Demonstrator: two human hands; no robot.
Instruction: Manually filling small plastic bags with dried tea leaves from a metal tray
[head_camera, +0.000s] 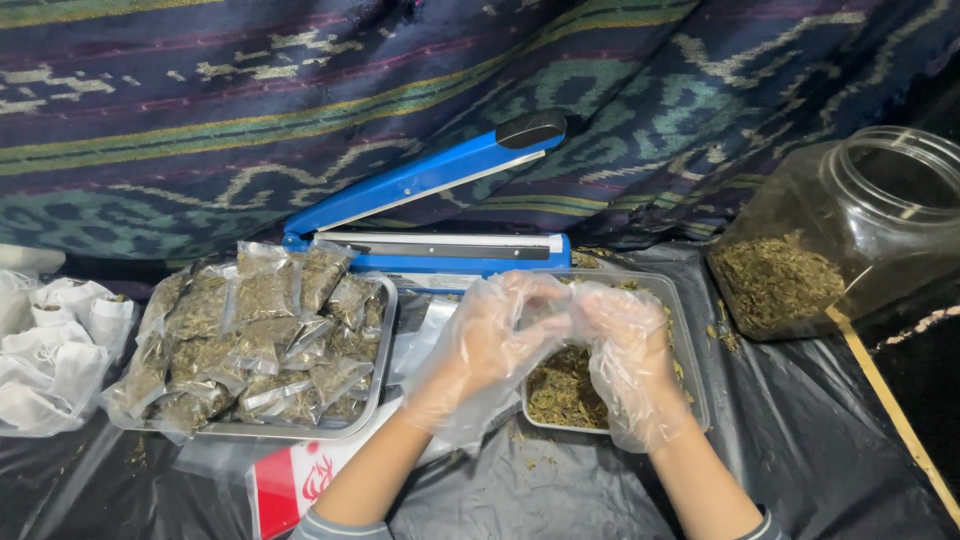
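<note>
My left hand (487, 345) and my right hand (628, 352) both wear loose clear plastic gloves and meet above a clear plastic tray (692, 352) of dried green-brown leaves (560, 392). Their fingers pinch together around a small clear bag (548, 312), which the gloves mostly hide. A blue heat sealer (440, 215) stands open just behind the hands, its arm raised.
A metal tray (383, 345) at the left is heaped with several small filled bags (262, 335). A large clear jar (835, 230) of the dried leaves lies tilted at the right. White cloth pouches (55, 345) sit far left. Black plastic sheeting (800, 460) covers the surface; a red-and-white packet (295, 480) lies near me.
</note>
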